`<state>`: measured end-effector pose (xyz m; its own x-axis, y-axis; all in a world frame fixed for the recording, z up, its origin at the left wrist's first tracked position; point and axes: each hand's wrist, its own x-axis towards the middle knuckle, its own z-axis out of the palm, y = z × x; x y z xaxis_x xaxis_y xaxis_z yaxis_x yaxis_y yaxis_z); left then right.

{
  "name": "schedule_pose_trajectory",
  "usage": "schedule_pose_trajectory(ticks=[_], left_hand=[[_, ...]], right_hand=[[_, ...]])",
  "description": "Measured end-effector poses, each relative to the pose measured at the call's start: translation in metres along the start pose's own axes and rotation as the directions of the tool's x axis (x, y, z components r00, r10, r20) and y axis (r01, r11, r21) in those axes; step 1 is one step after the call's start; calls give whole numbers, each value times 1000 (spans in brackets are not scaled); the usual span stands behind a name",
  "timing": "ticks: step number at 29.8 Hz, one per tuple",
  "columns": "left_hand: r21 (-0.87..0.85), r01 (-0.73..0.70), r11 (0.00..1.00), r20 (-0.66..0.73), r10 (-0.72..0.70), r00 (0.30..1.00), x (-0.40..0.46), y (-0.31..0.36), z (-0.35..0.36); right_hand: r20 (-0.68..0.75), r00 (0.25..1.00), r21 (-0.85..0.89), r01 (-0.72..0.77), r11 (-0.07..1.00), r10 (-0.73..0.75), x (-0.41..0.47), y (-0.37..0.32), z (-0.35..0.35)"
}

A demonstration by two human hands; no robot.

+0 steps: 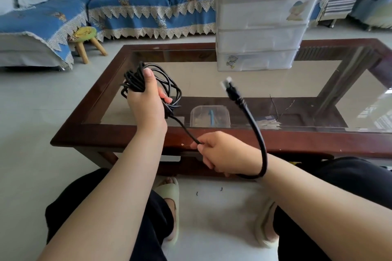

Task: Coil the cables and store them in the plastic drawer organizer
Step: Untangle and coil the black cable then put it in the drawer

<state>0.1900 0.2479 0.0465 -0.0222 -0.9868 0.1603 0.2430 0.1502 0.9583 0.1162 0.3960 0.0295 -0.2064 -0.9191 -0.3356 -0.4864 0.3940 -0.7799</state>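
Now 1 black cable (257,131): left hand (146,101) grips coil, right hand (222,154) pinches tail; 1 drawer organizer (261,19).

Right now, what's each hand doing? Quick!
Left hand: grips the coiled black cable.
Right hand: pinches the cable's loose end, plug sticking up free.

You have one black cable (254,127), one clear plug (226,82) on its free end. One plastic drawer organizer (263,21) on one worktop (212,135), three drawer fronts showing. One clear lidded box (210,116) under the glass. One small stool (86,38). Two slippers (169,193). Two hands in view.
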Motion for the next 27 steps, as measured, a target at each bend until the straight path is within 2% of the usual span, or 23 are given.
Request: schedule_pose_trajectory(ticks=[4,7,10,13,16,19,20,23,27], left_hand=[[184,-149,972,120,128,984,-5,-4,1],[297,-266,917,304,173,937,-16,-7,4],[396,-318,862,478,102,872,-29,-10,8],[488,-300,819,518,5,855,-38,-18,13],[482,-226,847,571,-108,814,-40,-25,16],[420,19,907,595,-291,749,-42,-25,18],[404,106,908,592,-348,727,-44,-21,19],[472,208,857,573,-478,665,-47,-9,19],[373,292,881,738,-472,483,-53,2,13]], right_hand=[[46,999,103,11,995,-15,-5,-2,-19],[127,990,259,28,966,-63,-7,-5,-25],[146,987,413,-2,911,-64,-10,-8,-33],[75,997,533,-13,846,-32,-11,-11,-40],[59,996,649,9,761,-62,-9,-10,-44],[55,991,726,47,686,-126,-9,-9,-48],[41,986,744,79,664,-163,-9,-9,-49],[11,974,773,136,620,-227,-8,-9,-52],[-71,993,796,114,594,-95,-3,-7,-62]])
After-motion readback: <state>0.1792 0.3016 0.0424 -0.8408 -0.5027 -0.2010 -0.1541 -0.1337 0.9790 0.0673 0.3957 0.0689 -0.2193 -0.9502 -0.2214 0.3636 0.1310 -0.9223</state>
